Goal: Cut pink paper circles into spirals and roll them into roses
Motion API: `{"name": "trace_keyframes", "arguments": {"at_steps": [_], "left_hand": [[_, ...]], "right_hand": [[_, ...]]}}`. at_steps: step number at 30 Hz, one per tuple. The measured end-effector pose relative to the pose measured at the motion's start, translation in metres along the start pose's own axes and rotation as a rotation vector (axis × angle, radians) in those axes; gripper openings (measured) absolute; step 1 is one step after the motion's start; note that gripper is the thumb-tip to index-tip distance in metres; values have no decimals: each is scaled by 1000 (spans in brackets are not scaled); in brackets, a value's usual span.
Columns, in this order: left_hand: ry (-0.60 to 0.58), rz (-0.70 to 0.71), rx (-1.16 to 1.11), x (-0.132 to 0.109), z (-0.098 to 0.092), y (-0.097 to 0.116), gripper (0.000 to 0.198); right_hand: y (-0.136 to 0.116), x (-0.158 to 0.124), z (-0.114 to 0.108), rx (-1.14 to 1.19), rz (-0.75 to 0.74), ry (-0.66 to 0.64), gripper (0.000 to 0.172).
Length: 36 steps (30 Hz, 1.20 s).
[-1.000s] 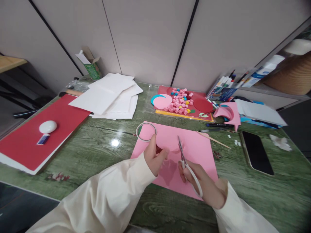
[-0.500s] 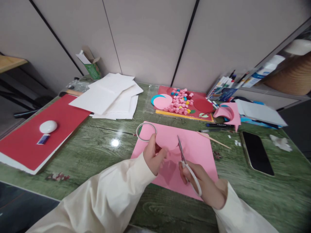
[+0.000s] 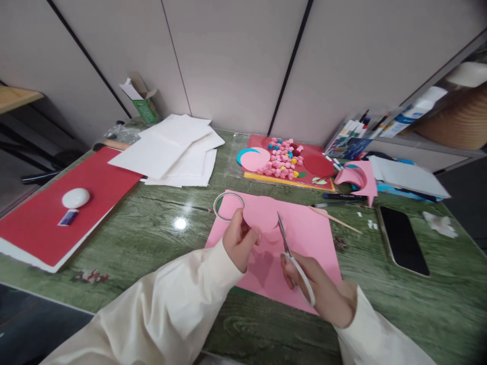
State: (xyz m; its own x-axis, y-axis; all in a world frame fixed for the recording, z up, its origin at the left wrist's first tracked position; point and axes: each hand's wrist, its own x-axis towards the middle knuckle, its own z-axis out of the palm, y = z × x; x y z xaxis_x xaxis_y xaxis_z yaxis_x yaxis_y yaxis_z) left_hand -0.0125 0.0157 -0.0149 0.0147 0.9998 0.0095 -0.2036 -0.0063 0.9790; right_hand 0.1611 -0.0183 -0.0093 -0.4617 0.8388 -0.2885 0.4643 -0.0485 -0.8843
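Pinched between the fingers of my left hand (image 3: pixel 240 239) is a rounded pink paper cutout (image 3: pixel 262 213), held up above the pink sheet (image 3: pixel 304 238) on the table. My right hand (image 3: pixel 314 284) grips white-handled scissors (image 3: pixel 282 230) with fingers in the loops. Their blades point away from me, and the tips are close to the right edge of the cutout; I cannot tell whether they touch it. A roll of tape (image 3: pixel 229 207) lies at the sheet's top left corner, just beyond my left hand.
White papers (image 3: pixel 175 149) and a red sheet (image 3: pixel 76 208) lie left. At the back is a plastic tray (image 3: pixel 331 186) with pink pom-pom-like pieces and paper circles. Right are a phone (image 3: pixel 403 241), a wooden stick (image 3: pixel 337 220), pens (image 3: pixel 344 196) and pink paper scraps (image 3: pixel 365 177).
My left hand and the pink cutout have shifted very slightly left. The scissors and my right hand stay almost where they were.
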Motion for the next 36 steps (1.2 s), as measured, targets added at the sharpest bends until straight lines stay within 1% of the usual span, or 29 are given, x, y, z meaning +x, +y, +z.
{"name": "trace_keyframes", "arguments": {"at_steps": [3, 6, 12, 16, 22, 25, 36], "left_hand": [[-3, -5, -29, 0, 1, -2, 16], [4, -19, -12, 0, 2, -3, 21], [-41, -61, 81, -2, -1, -4, 19], [-49, -52, 101, -4, -2, -7, 23], [-69, -38, 81, -3, -1, -5, 22], [-59, -40, 80, -3, 0, -4, 24], [-24, -25, 76, -2, -1, -6, 17]], "right_hand": [[0, 0, 1, -1, -9, 19, 36], [-2, 0, 0, -4, -8, -3, 38], [-4, 0, 0, -48, 1, -4, 39], [-1, 1, 1, -74, -12, 14, 38], [0, 2, 2, -61, -29, 20, 36], [-2, 1, 1, -53, -31, 23, 36], [-3, 1, 1, -8, -15, 11, 36]]}}
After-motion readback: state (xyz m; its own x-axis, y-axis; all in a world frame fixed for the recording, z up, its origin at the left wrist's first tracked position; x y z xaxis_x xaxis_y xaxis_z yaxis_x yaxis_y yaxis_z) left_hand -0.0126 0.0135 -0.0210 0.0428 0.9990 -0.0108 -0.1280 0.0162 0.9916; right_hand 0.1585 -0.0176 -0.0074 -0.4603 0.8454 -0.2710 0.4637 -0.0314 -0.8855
